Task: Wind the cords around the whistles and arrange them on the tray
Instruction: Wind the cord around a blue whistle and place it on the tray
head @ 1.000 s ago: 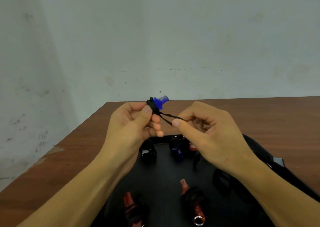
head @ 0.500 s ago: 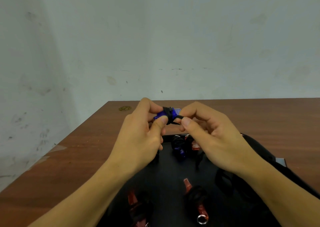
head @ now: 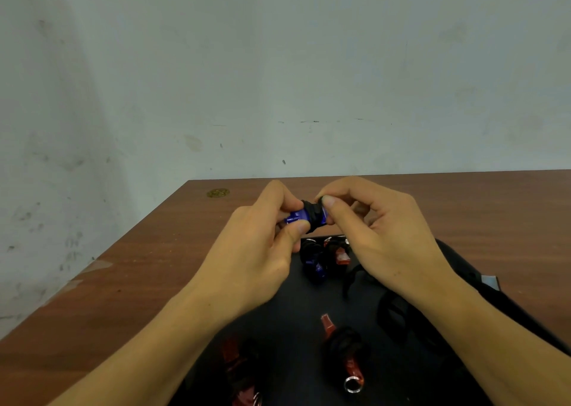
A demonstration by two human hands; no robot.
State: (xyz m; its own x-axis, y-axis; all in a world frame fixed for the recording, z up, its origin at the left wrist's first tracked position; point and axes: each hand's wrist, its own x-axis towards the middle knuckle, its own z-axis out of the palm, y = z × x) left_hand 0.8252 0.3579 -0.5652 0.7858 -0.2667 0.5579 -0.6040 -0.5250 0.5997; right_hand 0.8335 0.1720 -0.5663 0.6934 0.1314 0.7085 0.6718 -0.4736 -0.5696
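Observation:
A blue whistle (head: 297,217) with black cord (head: 312,215) wound round its middle is held above the far end of the black tray (head: 296,309). My left hand (head: 262,251) pinches the whistle's left end between thumb and fingers. My right hand (head: 380,238) pinches the cord-wrapped right end with thumb and forefinger. On the tray lie wound whistles: a blue one (head: 313,266), a red one (head: 341,255) beside it, a red one (head: 343,348) with a metal ring (head: 353,385), and another red one (head: 239,365) at the lower left.
The tray rests on a brown wooden table (head: 154,269) set against a pale wall. A small brass-coloured disc (head: 217,193) lies near the table's far left corner. Loose black cord (head: 392,309) lies on the tray under my right wrist. A grey tab (head: 489,282) shows at the tray's right.
The loose length of cord between my hands has been wound onto the blue whistle. My hands have closed together, and the whistle now lies sideways between them.

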